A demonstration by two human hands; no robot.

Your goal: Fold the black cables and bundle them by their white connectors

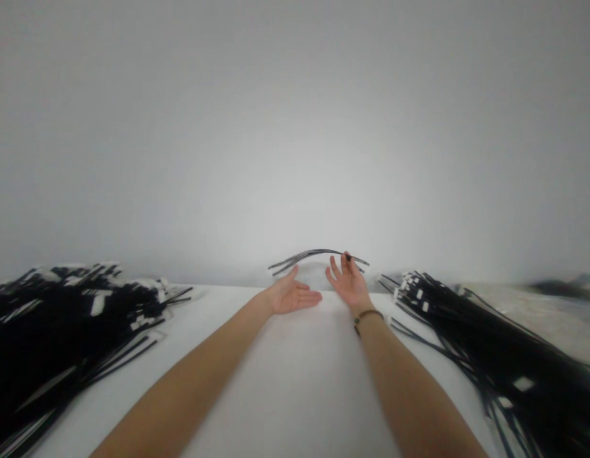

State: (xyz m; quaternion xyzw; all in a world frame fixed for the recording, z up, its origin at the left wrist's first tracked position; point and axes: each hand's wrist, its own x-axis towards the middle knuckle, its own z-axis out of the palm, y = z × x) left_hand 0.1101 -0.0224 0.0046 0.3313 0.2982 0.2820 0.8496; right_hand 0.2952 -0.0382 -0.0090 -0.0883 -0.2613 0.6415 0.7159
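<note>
A few thin black cables [318, 252] arch in the air in front of the white wall. My right hand [348, 286] grips them at its fingertips near their right end; its thumb stands apart from the other fingers. A dark bracelet [366, 318] circles my right wrist. Below the cables' left part, my left hand [293, 296] is open, fingers stretched to the right and nothing in it. The cable ends are too blurred to make out fully.
A large pile of black cables [60, 331] with white tags lies on the white table [295, 394] at the left. Another bundle of black cables [505, 356] stretches along the right. Clear plastic wrapping [538, 318] lies behind that bundle. A plain white wall [295, 127] rises behind.
</note>
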